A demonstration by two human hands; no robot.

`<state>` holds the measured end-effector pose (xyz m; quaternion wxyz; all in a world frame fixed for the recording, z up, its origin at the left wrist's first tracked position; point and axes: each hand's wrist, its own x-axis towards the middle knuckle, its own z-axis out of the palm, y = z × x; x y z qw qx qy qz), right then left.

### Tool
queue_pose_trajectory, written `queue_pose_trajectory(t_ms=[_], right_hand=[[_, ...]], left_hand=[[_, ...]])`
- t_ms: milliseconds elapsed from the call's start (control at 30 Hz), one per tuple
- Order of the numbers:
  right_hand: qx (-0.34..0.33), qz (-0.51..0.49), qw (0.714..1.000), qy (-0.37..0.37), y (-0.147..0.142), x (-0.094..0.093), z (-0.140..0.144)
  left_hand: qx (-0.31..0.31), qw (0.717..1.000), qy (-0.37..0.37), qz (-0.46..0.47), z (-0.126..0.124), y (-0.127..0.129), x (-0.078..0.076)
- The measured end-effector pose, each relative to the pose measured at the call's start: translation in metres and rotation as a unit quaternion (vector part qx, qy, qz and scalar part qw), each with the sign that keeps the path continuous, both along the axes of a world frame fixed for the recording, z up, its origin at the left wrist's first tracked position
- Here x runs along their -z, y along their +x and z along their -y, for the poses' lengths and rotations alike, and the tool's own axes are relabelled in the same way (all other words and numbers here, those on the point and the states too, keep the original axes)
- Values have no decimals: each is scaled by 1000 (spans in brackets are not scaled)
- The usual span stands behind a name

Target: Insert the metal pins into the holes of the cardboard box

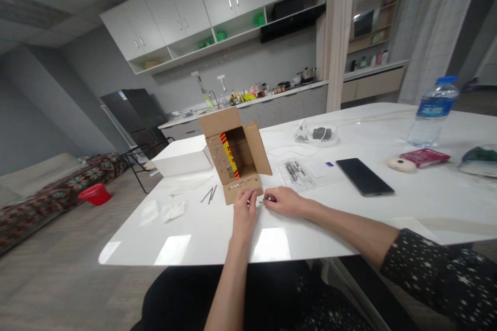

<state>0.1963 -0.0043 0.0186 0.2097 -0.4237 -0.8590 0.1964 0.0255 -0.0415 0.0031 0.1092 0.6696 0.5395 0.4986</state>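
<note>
- The left hand (244, 207) pinches the front flap of the cardboard box (236, 158).
- The right hand (283, 200) pinches a small thin piece, too small to tell, on the white table (217, 238).

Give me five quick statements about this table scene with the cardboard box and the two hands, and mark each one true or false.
1. The cardboard box stands open on the white table. True.
2. The left hand rests at the box's front flap. True.
3. The phone lies left of the box. False: it lies to the right, screen dark.
4. The water bottle lies on its side. False: it stands upright near the table's right end.
5. The right hand holds the red booklet. False: the booklet lies far off by the bottle; the right hand's fingers pinch something small near the box, too small to identify.
</note>
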Motion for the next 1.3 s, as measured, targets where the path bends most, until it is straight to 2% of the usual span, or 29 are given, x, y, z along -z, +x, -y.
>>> queue_pose_trajectory(t_ms=[400,767,1300], right_hand=[[-8,-9,1000,5,0,2,-1],[-4,8,1000,0,0,0,0],[-3,2,1000,-5,0,-2,1]], left_hand=[[35,998,-32,-36,-6,-3,10],[14,998,-43,-43,-7,-4,9],[24,999,-43,-5,-7,-5,11]])
